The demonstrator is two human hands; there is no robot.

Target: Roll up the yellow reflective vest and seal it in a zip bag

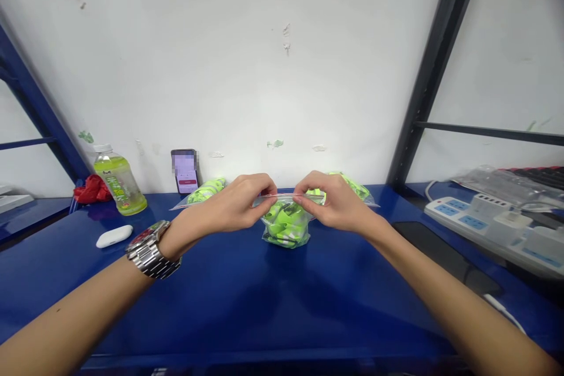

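A clear plastic zip bag (286, 229) with bright green and grey patterned contents hangs or stands upright at the middle of the blue table. My left hand (240, 202) pinches its top edge from the left, thumb against fingers. From the other side, my right hand (332, 200) pinches the same edge, a short gap between the two hands. Behind my left hand lies another bag with green contents (207, 190). A similar green-filled bag (350, 186) is partly hidden behind my right hand. Whether the held bag's bottom touches the table I cannot tell.
On the left stand a drink bottle (120, 179), a red crumpled item (92, 189) and a white earbud case (114, 236). A phone (185, 170) leans on the wall. At right lie a power strip (484, 220), a dark phone-like slab (445, 252) and a white cable (504, 311).
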